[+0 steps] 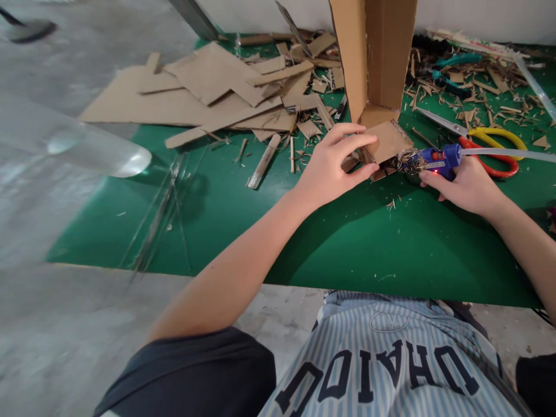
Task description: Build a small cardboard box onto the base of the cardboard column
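Note:
My left hand [336, 159] pinches a small cardboard flap [388, 141] at the foot of a tall upright cardboard piece [373, 55] standing on the green mat [260, 231]. My right hand [463, 186] is wrapped round a blue glue gun [436, 160], its red light on and its nozzle at the flap's lower right edge. A clear glue stick [508, 154] juts from the gun's back to the right.
Flat cardboard offcuts [208, 92] lie at the back left, with strips and shavings scattered around. Red and yellow scissors [490, 145] and teal pliers [456, 61] lie at the right. A clear plastic sheet [78, 147] curls over the left. Grey concrete floor surrounds the mat.

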`<state>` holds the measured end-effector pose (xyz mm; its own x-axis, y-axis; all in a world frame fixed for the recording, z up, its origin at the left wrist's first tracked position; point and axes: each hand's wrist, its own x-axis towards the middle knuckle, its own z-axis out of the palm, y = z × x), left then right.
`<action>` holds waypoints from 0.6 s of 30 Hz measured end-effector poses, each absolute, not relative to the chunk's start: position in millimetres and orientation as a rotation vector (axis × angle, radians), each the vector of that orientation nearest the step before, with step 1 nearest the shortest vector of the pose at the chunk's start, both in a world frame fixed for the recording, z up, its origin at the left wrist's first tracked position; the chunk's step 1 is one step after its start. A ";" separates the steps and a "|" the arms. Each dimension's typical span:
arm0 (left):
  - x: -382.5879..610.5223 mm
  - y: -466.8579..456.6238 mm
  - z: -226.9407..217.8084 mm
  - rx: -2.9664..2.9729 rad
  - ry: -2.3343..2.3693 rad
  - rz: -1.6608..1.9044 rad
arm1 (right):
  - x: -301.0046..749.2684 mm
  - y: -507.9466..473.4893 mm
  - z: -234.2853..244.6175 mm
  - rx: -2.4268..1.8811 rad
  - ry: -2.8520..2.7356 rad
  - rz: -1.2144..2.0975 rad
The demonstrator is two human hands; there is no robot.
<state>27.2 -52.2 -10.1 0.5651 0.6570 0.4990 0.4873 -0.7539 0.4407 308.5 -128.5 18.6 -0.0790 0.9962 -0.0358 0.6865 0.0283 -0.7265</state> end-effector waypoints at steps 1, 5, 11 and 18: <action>27.1 -51.4 -10.7 2.560 0.946 0.971 | 308.9 -128.6 18.2 -1.704 -1.807 0.823; 28.4 -52.6 -12.2 2.626 0.976 1.021 | 310.2 -129.2 17.0 -1.691 -1.796 0.829; 48.0 -82.2 13.2 2.652 1.089 0.982 | 309.7 -130.6 17.3 -1.663 -1.797 0.837; 126.6 -78.4 77.0 2.547 0.706 0.797 | 313.7 -128.5 12.3 -1.568 -1.856 0.768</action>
<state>126.6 -78.4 77.0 0.7132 0.5621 0.4187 0.3477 -0.8024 0.4850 313.7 -128.5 12.3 -0.1362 0.9883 0.0686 0.6510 0.1414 -0.7458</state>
